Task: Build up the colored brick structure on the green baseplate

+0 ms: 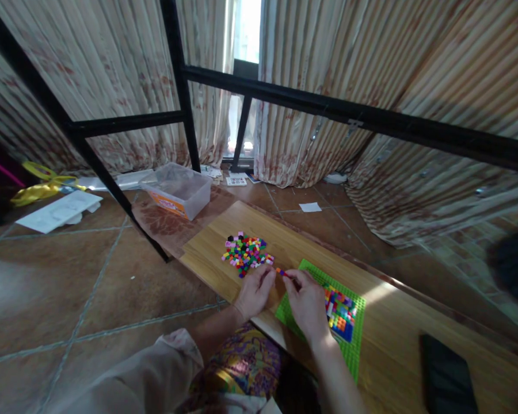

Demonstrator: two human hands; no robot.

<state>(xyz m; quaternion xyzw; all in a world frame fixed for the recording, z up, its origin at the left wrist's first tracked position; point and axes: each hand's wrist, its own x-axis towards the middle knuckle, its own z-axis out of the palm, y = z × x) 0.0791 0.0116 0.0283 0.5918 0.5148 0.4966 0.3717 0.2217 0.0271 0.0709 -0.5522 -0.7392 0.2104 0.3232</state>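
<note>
Small red, orange and blue toy building bricks (280, 271) are pinched between the thumb and fingers of my right hand (308, 302). That hand is over a green studded baseplate (357, 359), where a patch of many-coloured bricks (341, 310) is fitted. My left hand (255, 290) is closed in a pinch close to the held bricks, at the near edge of a loose pile of coloured bricks (245, 251). Whatever its fingertips may hold is too small to make out. My right hand covers part of the baseplate and the fitted bricks.
Pile and baseplate lie on a long wooden table (228, 221). A dark flat device (446, 374) rests at its right end. On the floor beyond stands a clear plastic bin (194, 195) with an orange label. Black metal bars (311, 103) cross before the curtains (302, 144).
</note>
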